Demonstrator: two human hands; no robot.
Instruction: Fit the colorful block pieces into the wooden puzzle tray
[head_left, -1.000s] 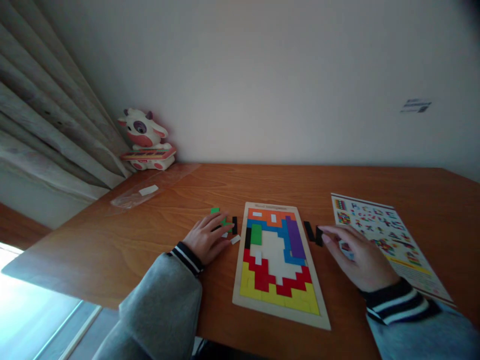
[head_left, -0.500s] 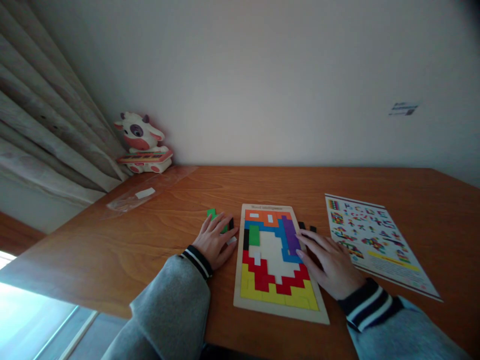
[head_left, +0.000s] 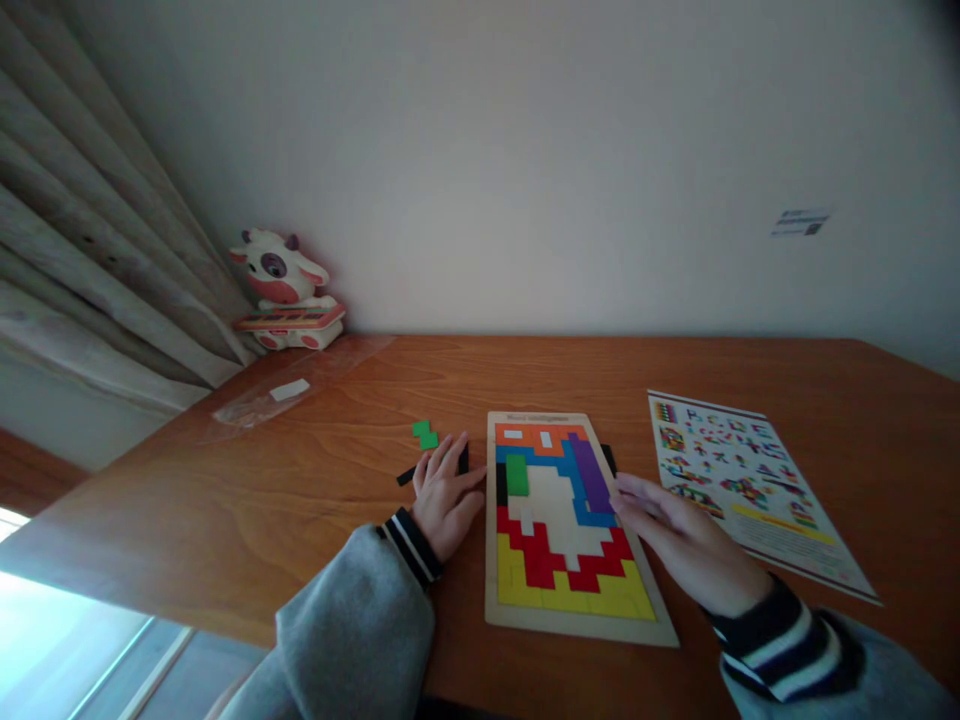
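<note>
While the pale rectangular wooden puzzle board (head_left: 581, 625) lies on the brown wood-grained desk (head_left: 352, 400) between the two hands, the left hand (head_left: 448, 505) rests palm down beside it, fingers spread, one reaching to its left rim. Just beyond those fingers lie a loose green stepped flat piece (head_left: 425, 436), a thin black bar (head_left: 406, 476) and another black piece (head_left: 463, 459), partly hidden.

The right hand (head_left: 694, 545) is at the board's right rim, its fingers held close together, tips near the lower end of the long purple block (head_left: 589, 472); whether they pinch anything, I cannot tell. A black flat piece (head_left: 609, 460) shows outside the rim, just beyond them.

On the board, orange pieces fill the top, blue ones curve below, a green rectangular block (head_left: 517, 475) sits at left, and red above yellow fills the bottom, around a bare pale middle. A printed colour sheet (head_left: 750, 490) lies to the right.
</note>
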